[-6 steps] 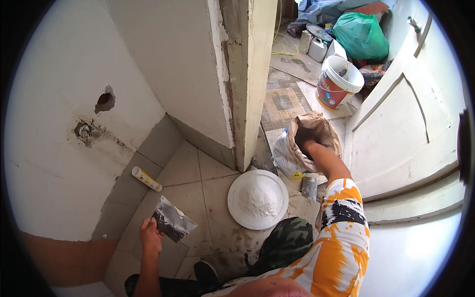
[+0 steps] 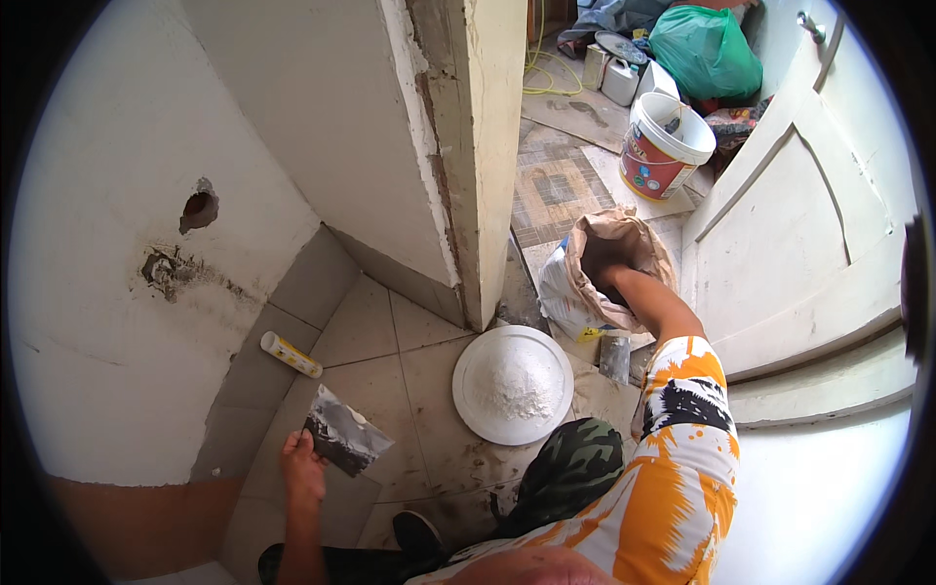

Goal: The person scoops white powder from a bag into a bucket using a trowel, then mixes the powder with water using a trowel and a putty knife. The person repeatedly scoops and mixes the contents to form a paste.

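Observation:
Pinched in my left hand (image 2: 303,464) is a flat, rectangular metal putty blade (image 2: 348,434), smeared with white along one edge. My right hand (image 2: 621,279) reaches down inside an open brown-lined paper sack (image 2: 561,295); the sack's mouth and shadow hide its fingers. Between the two hands, a round white lid (image 2: 470,409) lies on the tiles, bearing a mound of white powder (image 2: 524,382). Beside the sack's base is a second metal blade (image 2: 614,360), lying on the floor.
A yellow-and-white tube (image 2: 291,354) lies by the left wall. The door frame (image 2: 494,166) stands upright before me, with a white panelled door (image 2: 780,253) at right. Behind the sack are a red-and-white bucket (image 2: 658,161), a white jug (image 2: 620,82) and a green plastic bag (image 2: 704,54).
The view has shifted slightly. My right arm remains in the sack, and my left hand keeps its hold on the putty blade.

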The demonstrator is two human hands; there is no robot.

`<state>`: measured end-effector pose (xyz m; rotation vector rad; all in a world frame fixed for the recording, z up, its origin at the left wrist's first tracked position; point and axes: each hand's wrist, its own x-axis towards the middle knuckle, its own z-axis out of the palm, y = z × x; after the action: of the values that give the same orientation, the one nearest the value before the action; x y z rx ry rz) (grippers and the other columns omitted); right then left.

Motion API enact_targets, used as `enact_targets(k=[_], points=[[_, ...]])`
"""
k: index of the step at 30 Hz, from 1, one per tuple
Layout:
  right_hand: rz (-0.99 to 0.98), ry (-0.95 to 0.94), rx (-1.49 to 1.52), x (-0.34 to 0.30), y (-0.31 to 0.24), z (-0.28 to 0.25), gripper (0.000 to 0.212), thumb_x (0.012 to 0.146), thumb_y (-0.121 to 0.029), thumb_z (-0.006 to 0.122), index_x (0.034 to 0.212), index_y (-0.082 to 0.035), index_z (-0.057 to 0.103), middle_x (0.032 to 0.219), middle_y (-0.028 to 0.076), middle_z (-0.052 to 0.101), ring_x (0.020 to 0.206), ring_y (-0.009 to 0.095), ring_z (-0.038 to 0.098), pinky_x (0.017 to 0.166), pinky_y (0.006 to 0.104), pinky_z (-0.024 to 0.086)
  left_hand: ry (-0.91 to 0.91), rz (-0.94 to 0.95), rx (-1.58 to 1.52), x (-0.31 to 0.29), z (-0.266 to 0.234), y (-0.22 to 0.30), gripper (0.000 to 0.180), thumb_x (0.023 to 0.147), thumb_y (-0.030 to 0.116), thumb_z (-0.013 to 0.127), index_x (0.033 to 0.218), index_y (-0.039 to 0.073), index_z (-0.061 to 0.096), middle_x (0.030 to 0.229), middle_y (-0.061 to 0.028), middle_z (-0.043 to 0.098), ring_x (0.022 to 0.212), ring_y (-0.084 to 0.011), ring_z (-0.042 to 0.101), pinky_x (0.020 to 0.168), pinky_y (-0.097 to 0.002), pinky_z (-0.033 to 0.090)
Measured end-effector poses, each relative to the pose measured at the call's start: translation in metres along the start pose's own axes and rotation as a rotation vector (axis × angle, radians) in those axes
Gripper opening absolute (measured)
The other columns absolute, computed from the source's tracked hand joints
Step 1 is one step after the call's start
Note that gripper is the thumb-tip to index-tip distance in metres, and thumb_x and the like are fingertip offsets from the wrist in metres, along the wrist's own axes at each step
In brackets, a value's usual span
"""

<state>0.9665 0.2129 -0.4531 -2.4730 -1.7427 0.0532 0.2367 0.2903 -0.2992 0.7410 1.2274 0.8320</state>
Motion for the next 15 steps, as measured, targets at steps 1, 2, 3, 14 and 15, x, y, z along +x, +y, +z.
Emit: enact_targets(k=[1,2,3,14,15], points=[[0.015,0.001,0.028,0.000,0.001,-0.001,0.016,0.085,-0.013,0.060,0.094,-0.005,0.071,0.076,0.015,0.070,0.067,0.024,0.069,0.059,0.0394,0.053,0.011,0.000,0.021,0.001,0.002,0.001,0.008,0.099,0.019,0.058,0.094,0.015,0.055,0.084,0.0029,0.063,0.070,-0.0087,0.059,0.061,-0.0271,0.047],[0.030,0.001,0.057,0.000,0.001,-0.002,0.016,0.085,-0.013,0.061,0.094,-0.005,0.071,0.076,0.015,0.070,0.066,0.024,0.069,0.058,0.0393,0.053,0.021,0.001,0.042,0.003,0.004,0.002,0.007,0.099,0.019,0.059,0.094,0.015,0.055,0.084,0.0030,0.063,0.070,-0.0089,0.059,0.061,-0.0272,0.047],[0.046,-0.001,0.088,-0.002,0.001,-0.001,0.016,0.085,-0.014,0.061,0.094,-0.005,0.071,0.076,0.015,0.069,0.066,0.024,0.068,0.058,0.0392,0.053,0.031,-0.001,0.036,0.002,0.007,0.001,0.008,0.099,0.019,0.059,0.094,0.015,0.055,0.084,0.0030,0.063,0.069,-0.0090,0.058,0.060,-0.0274,0.046],[0.271,0.037,0.622,0.002,-0.026,-0.025,0.014,0.085,-0.014,0.063,0.092,-0.003,0.069,0.072,0.014,0.068,0.061,0.023,0.066,0.051,0.0383,0.050,-0.011,0.049,-0.008,0.019,0.015,0.006,0.009,0.098,0.020,0.061,0.093,0.015,0.055,0.082,0.0028,0.061,0.066,-0.0101,0.056,0.058,-0.0289,0.046],[0.292,0.044,0.679,0.003,-0.028,-0.026,0.014,0.085,-0.014,0.063,0.092,-0.003,0.069,0.072,0.014,0.067,0.060,0.023,0.066,0.051,0.0382,0.050,-0.009,0.051,-0.004,0.019,0.016,0.007,0.009,0.098,0.020,0.061,0.093,0.015,0.055,0.081,0.0028,0.061,0.066,-0.0101,0.056,0.058,-0.0289,0.046]])
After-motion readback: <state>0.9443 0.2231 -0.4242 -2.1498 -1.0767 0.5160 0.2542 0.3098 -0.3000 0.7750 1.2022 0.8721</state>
